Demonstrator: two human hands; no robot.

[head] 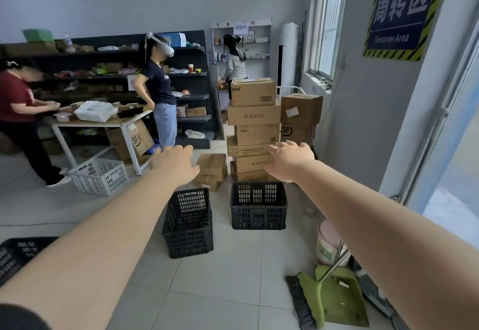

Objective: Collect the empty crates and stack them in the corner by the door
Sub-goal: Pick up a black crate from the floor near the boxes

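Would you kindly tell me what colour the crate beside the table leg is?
White; the crate shows best in the head view, unlike the black ones nearby.

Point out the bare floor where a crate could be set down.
Bare tiles lie in front of the two black crates, left of the green dustpan. Crowded: the box stack behind them and the bucket corner.

We see a pale tiled floor (233, 265). On it at centre stand two black crates (188, 226), side by side but apart, both upright and empty. At 10 o'clock a white crate (99, 176) sits by a counter leg. At 12 o'clock stacked boxes (252, 127) rise from the floor, with smaller ones beside them. At 8 o'clock another black crate (18, 254) shows partly. At 5 o'clock lie a green dustpan (339, 296) and a bucket (328, 244).
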